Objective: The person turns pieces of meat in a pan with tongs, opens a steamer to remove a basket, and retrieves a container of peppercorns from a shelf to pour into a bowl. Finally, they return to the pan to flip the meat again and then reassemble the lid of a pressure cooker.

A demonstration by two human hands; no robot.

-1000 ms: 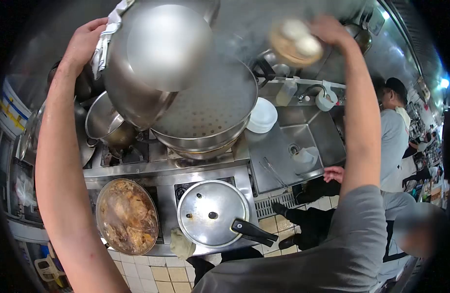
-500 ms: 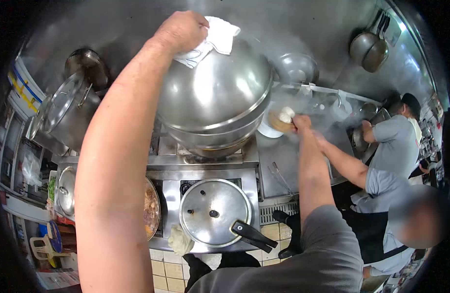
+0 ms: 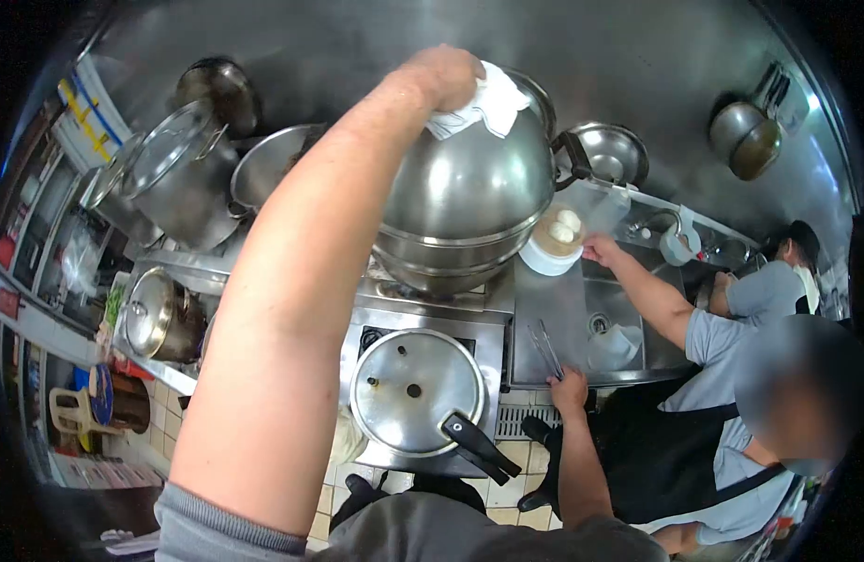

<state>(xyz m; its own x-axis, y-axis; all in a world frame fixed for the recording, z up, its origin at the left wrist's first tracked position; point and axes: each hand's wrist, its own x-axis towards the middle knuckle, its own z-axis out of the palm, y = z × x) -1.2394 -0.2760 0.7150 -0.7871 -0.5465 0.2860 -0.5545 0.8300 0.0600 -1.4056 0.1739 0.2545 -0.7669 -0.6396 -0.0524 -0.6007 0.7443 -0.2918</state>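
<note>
Since domed lid (image 3: pixel 469 192) is likely hot, left hand (image 3: pixel 448 77) clutches white cloth (image 3: pixel 493 105) as padding atop it. Lid on steamer (image 3: pixel 451 265). Right of lid, nearer wearer: right hand (image 3: pixel 570 391) grasping tongs (image 3: pixel 544 345) by near end, likely for control. Right beside lid: co-worker's hand (image 3: pixel 598 249) at buns (image 3: pixel 563 230).

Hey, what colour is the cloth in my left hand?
Mostly white. The cloth in your left hand shows in the head view, the only one here.
</note>
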